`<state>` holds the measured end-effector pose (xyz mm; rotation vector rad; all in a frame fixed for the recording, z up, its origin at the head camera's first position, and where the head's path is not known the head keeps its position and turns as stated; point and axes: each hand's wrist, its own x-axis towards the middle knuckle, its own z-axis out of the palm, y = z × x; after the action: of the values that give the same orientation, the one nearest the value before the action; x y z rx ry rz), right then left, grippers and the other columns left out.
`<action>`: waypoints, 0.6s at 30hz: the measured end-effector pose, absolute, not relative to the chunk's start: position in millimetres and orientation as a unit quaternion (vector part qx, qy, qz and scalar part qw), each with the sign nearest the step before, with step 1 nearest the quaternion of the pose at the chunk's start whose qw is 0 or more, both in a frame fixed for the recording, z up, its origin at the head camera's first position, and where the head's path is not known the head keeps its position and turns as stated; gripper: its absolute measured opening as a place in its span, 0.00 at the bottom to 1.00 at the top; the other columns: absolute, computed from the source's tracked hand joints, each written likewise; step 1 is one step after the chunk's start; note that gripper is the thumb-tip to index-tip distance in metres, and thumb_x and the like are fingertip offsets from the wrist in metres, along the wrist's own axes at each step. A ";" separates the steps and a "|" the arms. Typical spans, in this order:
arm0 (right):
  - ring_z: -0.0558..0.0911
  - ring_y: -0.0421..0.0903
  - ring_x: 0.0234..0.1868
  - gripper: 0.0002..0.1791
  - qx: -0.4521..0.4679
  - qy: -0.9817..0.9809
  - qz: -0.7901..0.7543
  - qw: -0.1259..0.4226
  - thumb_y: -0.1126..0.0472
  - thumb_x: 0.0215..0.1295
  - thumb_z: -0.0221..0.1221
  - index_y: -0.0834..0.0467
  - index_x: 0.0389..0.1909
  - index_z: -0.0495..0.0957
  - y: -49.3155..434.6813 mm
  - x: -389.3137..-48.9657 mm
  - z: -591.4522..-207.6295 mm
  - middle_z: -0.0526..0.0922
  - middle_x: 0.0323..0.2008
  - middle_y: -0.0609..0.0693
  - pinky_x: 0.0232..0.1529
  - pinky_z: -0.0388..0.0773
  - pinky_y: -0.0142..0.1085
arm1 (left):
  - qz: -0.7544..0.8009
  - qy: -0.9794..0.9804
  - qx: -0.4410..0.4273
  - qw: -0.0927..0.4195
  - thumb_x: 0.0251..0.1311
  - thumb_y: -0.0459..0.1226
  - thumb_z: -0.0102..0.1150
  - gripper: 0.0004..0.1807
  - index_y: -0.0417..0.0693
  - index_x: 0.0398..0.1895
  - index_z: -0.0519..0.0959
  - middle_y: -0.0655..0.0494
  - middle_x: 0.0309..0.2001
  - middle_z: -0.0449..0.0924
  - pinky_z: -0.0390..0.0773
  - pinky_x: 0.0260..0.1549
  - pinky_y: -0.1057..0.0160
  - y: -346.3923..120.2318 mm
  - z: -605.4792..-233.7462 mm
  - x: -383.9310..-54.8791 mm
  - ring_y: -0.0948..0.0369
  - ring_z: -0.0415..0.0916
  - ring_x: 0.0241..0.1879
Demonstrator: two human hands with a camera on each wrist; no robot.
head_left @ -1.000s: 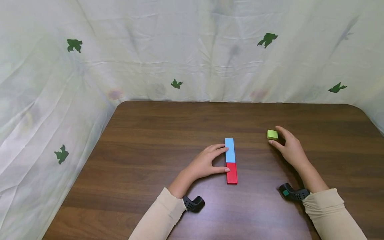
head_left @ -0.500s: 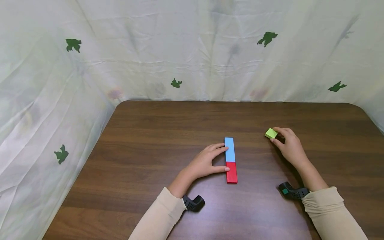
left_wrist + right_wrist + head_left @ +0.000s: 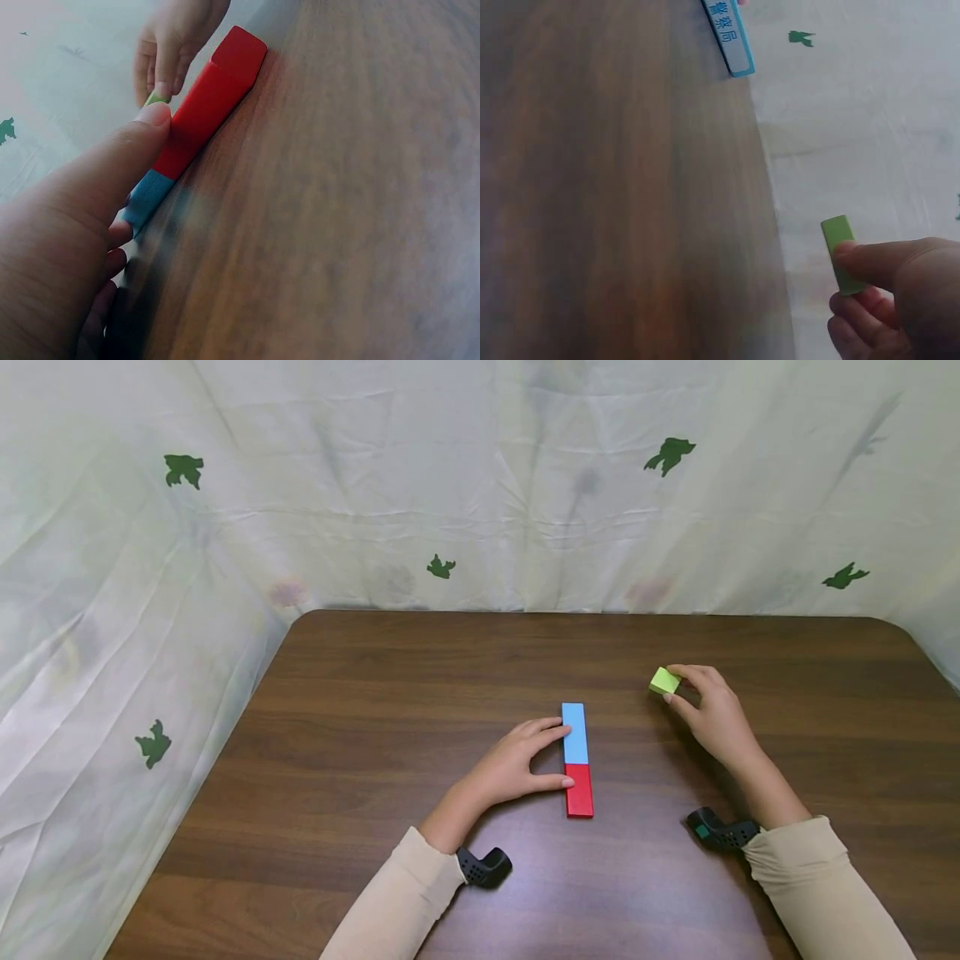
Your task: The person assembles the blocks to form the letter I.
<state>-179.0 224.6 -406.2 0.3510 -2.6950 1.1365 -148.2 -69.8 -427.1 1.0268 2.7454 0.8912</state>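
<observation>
A light blue block (image 3: 574, 733) and a red block (image 3: 579, 791) lie end to end in a line on the table, the blue one farther away. My left hand (image 3: 513, 767) rests beside them from the left, thumb tip on the red block and a fingertip on the blue. In the left wrist view the thumb (image 3: 97, 176) lies extended along the red block (image 3: 202, 112). To the right, my right hand (image 3: 712, 710) pinches a small light green block (image 3: 664, 680) between thumb and fingers, tilted. Blue characters show on the side of the blue block (image 3: 731, 37) in the right wrist view.
The brown wood-grain table (image 3: 420, 668) ends at a rounded far edge. Behind and left of it hangs a pale curtain (image 3: 480, 460) with green shapes. A black wrist device (image 3: 486, 869) sits at the left cuff, another wrist device (image 3: 722, 830) at the right.
My right hand has taken the light green block in a pinch, turned it, and moved it left and slightly farther away. My left hand and the blue and red blocks stay put.
</observation>
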 end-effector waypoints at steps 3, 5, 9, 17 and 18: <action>0.70 0.61 0.48 0.22 0.127 -0.907 0.389 0.104 0.70 0.59 0.56 0.67 0.55 0.68 219.0 -182.2 -401.9 0.64 0.49 0.65 0.47 0.66 0.54 | 0.291 0.896 0.335 0.039 0.49 0.55 0.61 0.38 0.54 0.64 0.64 0.56 0.62 0.60 0.58 0.58 0.59 -69.9 -427.7 -148.6 0.59 0.55 0.62; 0.69 0.60 0.48 0.22 0.132 -0.904 0.394 0.105 0.70 0.59 0.56 0.67 0.55 0.68 214.8 -183.8 -399.2 0.64 0.49 0.65 0.48 0.66 0.53 | 0.290 0.896 0.334 0.038 0.49 0.55 0.61 0.38 0.54 0.64 0.64 0.56 0.63 0.60 0.57 0.58 0.60 -70.0 -427.6 -148.7 0.59 0.55 0.62; 0.69 0.60 0.48 0.22 0.147 -0.897 0.403 0.107 0.71 0.59 0.56 0.68 0.55 0.68 206.4 -187.1 -394.9 0.64 0.48 0.64 0.49 0.66 0.52 | 0.287 0.897 0.334 0.040 0.49 0.55 0.60 0.38 0.55 0.64 0.64 0.57 0.63 0.60 0.58 0.58 0.59 -70.0 -426.7 -148.1 0.59 0.55 0.62; 0.69 0.60 0.49 0.23 0.163 -0.893 0.407 0.100 0.73 0.57 0.56 0.68 0.56 0.67 189.8 -196.3 -390.2 0.64 0.49 0.63 0.50 0.66 0.52 | 0.287 0.898 0.332 0.044 0.49 0.56 0.60 0.38 0.55 0.64 0.64 0.57 0.63 0.60 0.58 0.57 0.59 -69.8 -426.3 -147.5 0.60 0.54 0.62; 0.69 0.60 0.49 0.23 0.165 -0.893 0.406 0.100 0.73 0.57 0.56 0.68 0.56 0.67 187.6 -197.5 -390.1 0.64 0.49 0.63 0.50 0.66 0.52 | 0.287 0.898 0.332 0.043 0.49 0.56 0.60 0.38 0.55 0.64 0.64 0.57 0.63 0.60 0.59 0.57 0.58 -69.8 -426.4 -147.6 0.60 0.54 0.62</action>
<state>-197.5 187.6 -390.1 0.4879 -2.6397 1.2014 -147.6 -69.8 -426.4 1.0150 2.7444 0.8779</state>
